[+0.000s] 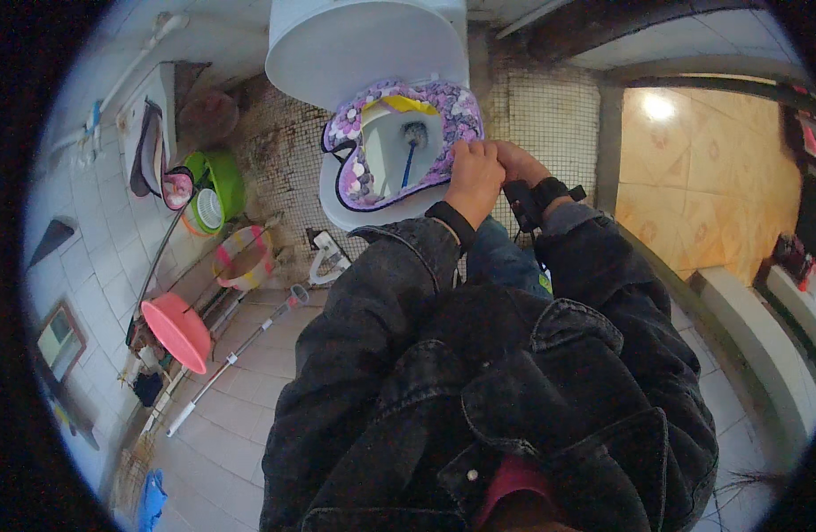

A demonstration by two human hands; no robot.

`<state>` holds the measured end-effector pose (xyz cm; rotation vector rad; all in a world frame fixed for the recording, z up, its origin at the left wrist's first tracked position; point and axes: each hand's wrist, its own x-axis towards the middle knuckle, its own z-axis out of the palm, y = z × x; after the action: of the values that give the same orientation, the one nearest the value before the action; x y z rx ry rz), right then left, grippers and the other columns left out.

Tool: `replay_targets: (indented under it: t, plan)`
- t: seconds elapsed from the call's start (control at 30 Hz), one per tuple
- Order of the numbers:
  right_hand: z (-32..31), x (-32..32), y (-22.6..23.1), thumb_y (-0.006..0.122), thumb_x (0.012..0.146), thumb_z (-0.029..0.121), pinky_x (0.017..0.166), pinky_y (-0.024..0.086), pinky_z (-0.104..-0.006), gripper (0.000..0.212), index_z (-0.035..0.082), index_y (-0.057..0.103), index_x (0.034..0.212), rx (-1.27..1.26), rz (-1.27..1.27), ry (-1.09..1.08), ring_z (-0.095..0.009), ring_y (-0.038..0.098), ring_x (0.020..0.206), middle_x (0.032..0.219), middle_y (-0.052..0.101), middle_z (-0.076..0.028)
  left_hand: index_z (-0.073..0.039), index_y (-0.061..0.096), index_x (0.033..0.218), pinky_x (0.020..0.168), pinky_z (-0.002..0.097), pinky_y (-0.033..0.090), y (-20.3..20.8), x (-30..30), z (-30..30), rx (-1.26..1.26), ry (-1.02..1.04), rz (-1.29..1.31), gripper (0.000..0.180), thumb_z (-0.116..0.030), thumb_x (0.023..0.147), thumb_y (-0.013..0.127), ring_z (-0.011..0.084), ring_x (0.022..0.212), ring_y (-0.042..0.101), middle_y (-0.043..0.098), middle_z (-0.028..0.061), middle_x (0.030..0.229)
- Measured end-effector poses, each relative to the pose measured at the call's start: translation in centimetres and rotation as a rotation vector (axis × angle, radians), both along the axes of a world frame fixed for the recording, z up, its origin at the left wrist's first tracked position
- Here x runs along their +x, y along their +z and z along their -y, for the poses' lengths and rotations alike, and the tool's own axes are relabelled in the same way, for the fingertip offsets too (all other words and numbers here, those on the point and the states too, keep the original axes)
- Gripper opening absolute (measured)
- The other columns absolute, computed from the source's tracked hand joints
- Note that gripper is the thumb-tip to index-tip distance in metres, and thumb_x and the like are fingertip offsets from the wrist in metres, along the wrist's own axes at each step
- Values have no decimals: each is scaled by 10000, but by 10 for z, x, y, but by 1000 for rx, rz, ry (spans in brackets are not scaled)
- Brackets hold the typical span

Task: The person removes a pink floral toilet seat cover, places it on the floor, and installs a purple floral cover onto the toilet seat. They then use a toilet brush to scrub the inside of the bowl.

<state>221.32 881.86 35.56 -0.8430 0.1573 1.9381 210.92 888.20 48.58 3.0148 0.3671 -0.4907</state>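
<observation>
A purple floral fabric seat cover (pixel 364 182) lies over the toilet seat, its left front part loose and folded up. My left hand (pixel 476 176) is at the cover's right edge with its fingers closed on it. Right beside it, touching, is my right hand (pixel 520 163), its fingertips mostly hidden behind the left hand and the cover, so its grip is unclear. Inside the white toilet bowl (pixel 386 160) rests a toilet brush (pixel 411 152) with a blue handle and grey bristles. Behind, the white toilet lid (pixel 368 53) stands raised.
Left of the toilet are a green basin (pixel 220 182), a striped bucket (pixel 244 257) and a pink basin (pixel 177 332). A long white pole (pixel 235 359) lies on the tiled floor. To the right, a raised sill (pixel 607 151) borders a tan-tiled floor (pixel 701 191).
</observation>
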Motion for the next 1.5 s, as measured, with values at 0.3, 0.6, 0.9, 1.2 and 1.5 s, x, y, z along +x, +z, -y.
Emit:
replay_targets:
  t: [0.3, 0.6, 0.9, 1.2, 1.5]
  plan:
    - [4, 5, 18, 476, 931, 303, 761, 502, -355, 289, 90, 587, 1091, -131, 6, 69, -194, 605, 929, 1038, 634, -77, -133, 678, 819, 780, 393, 379, -8, -4, -3, -106, 15, 204, 140, -173, 717, 592, 207, 960, 512, 560, 8, 923]
    - [10, -10, 14, 572, 893, 223, 809, 497, -354, 268, 17, 576, 1064, -218, -9, 151, -222, 626, 905, 1027, 634, -108, -136, 608, 749, 859, 353, 382, 10, -45, -10, -289, -366, 305, 62, -156, 739, 550, 186, 875, 531, 532, -5, 770]
    - [12, -14, 19, 557, 903, 194, 865, 508, -455, 284, 8, 542, 1117, -237, 34, -14, -280, 625, 963, 1034, 637, -137, -132, 523, 693, 965, 466, 348, 103, -165, -32, -348, -430, 194, 55, -119, 736, 555, 177, 820, 513, 444, 4, 708]
    - [22, -30, 30, 501, 931, 198, 942, 461, -431, 300, 10, 526, 1165, -256, 64, 10, -264, 585, 1057, 1133, 607, -125, -83, 565, 1068, 893, 434, 417, 20, -285, -34, -563, 1176, 757, 192, -135, 894, 505, 179, 934, 532, 551, 67, 1024]
    - [5, -64, 1, 499, 936, 261, 949, 448, -423, 432, -28, 472, 1255, -465, 343, 270, -279, 573, 1094, 1208, 581, -150, -62, 503, 1216, 769, 317, 473, -158, -319, -40, -2024, 1608, 1105, 350, -158, 888, 578, 178, 955, 576, 594, 60, 1070]
